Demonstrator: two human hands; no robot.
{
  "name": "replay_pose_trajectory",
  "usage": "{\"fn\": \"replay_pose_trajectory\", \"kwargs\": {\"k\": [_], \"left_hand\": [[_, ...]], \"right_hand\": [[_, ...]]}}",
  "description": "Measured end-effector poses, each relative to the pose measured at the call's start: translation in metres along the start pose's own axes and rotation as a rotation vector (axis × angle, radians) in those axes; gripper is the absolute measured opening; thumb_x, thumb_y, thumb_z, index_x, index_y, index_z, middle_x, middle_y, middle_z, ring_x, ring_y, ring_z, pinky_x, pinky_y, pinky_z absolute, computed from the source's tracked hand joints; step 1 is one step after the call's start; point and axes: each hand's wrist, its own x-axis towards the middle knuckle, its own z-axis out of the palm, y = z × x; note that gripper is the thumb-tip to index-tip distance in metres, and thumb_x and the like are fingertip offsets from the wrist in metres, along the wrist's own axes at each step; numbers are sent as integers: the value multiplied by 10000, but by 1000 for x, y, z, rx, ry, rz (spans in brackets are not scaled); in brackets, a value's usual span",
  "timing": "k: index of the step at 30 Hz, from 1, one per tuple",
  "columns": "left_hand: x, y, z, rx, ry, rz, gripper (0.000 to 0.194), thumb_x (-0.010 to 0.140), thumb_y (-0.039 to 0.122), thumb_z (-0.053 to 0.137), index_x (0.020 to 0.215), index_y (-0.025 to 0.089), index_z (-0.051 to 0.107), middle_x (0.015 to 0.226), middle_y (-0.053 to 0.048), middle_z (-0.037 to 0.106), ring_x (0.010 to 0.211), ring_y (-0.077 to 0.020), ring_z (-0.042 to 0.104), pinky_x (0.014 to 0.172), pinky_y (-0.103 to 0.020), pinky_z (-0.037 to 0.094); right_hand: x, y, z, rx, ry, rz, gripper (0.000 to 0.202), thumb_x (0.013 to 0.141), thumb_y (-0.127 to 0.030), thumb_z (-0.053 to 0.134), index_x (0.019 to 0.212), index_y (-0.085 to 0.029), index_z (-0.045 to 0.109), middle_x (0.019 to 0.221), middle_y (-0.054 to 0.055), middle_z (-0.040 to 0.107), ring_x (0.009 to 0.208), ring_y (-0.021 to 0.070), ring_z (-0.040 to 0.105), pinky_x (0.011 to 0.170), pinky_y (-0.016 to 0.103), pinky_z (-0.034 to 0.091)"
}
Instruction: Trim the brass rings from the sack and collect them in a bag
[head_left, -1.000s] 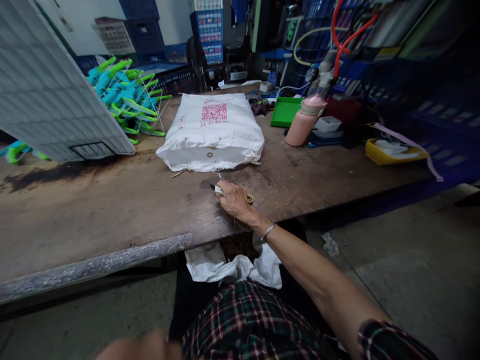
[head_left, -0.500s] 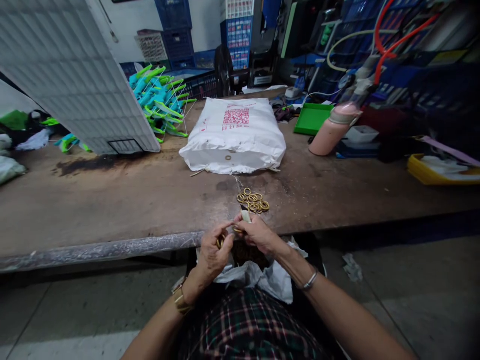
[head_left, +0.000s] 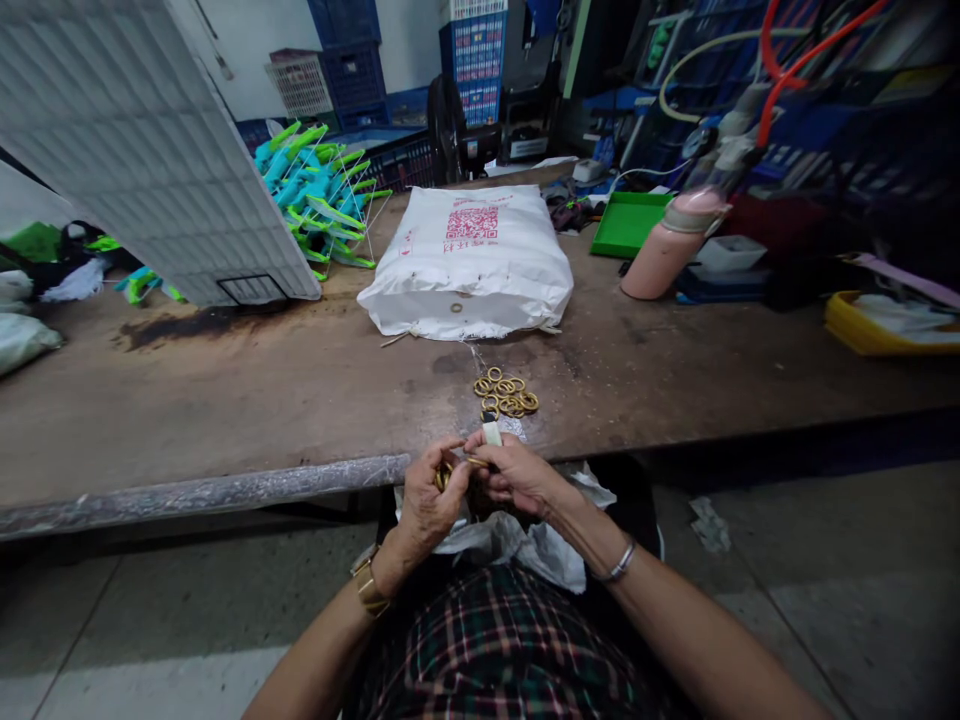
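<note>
Several gold-coloured rings (head_left: 442,477) are held in the curled fingers of my left hand (head_left: 429,505), at the table's front edge. My right hand (head_left: 521,475) is closed on a small blade-like tool (head_left: 491,432) with a pale handle and a dark tip pointing away from me. One more ring (head_left: 478,462) shows between the fingertips of both hands, which almost meet; which hand grips it I cannot tell. Just beyond the tool lies a loose pile of gold rings (head_left: 506,393) on the wooden table (head_left: 300,400). An opened white bag (head_left: 517,545) rests on my lap under the hands, its contents mostly hidden.
A full white sack (head_left: 472,265) with red print lies behind the rings. To its left stand a ribbed white panel (head_left: 187,160) and cyan-green plastic parts (head_left: 319,195). On the right are a green tray (head_left: 630,222), a pink bottle (head_left: 667,250) and a yellow tray (head_left: 885,330).
The view has shifted slightly. The tool's dark tip now points more straight ahead, and the ring between my fingertips shows more clearly. Both hands stay close together.
</note>
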Motion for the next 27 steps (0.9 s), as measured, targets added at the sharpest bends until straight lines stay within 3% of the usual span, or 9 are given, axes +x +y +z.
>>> {"fn": "replay_pose_trajectory", "kwargs": {"k": [6, 10, 13, 17, 20, 23, 27], "left_hand": [[-3, 2, 3, -28, -43, -38, 114, 772, 239, 549, 783, 159, 629, 667, -16, 641, 582, -112, 539, 588, -221, 408], [-2, 2, 1, 26, -18, -105, 127, 773, 250, 547, 736, 161, 628, 569, 19, 587, 504, -90, 464, 527, -202, 358], [-1, 2, 0, 71, -23, -107, 130, 759, 243, 552, 690, 158, 621, 569, 18, 569, 515, -89, 457, 531, -202, 349], [-1, 5, 1, 42, -33, -156, 124, 739, 245, 559, 666, 156, 605, 586, 15, 560, 542, -93, 466, 550, -207, 359], [0, 9, 2, -82, -104, -279, 164, 744, 295, 559, 661, 154, 577, 531, 38, 502, 492, -79, 423, 505, -199, 343], [0, 11, 1, -324, -229, -487, 227, 753, 383, 551, 716, 158, 552, 483, 62, 449, 418, -64, 383, 426, -188, 305], [-2, 10, 0, -587, -288, -658, 296, 729, 449, 577, 774, 160, 533, 547, 52, 489, 402, -55, 406, 374, -174, 285]], "right_hand": [[-2, 6, 2, 21, -33, 2, 193, 602, -245, 558, 753, -210, 443, 439, -116, 425, 300, 12, 193, 301, 142, 136], [-3, 14, 1, -46, 34, -104, 217, 704, -398, 527, 755, -209, 432, 501, -93, 475, 298, 18, 201, 301, 163, 134], [-3, 19, -1, -226, 116, -221, 299, 757, -487, 474, 710, -193, 451, 507, -79, 454, 334, 29, 253, 329, 178, 183], [-4, 17, -1, -537, 233, -388, 293, 766, -428, 481, 618, -178, 449, 530, -59, 422, 487, 63, 363, 440, 187, 281], [-3, 14, -2, -671, 279, -457, 285, 777, -404, 443, 604, -177, 437, 562, -53, 401, 553, 80, 365, 491, 200, 294], [-1, 14, -3, -737, 279, -482, 281, 788, -397, 414, 609, -180, 435, 568, -49, 403, 565, 89, 372, 516, 213, 299], [-1, 14, -5, -759, 285, -464, 273, 796, -376, 405, 612, -180, 451, 559, -46, 426, 560, 95, 395, 532, 221, 309]]}}
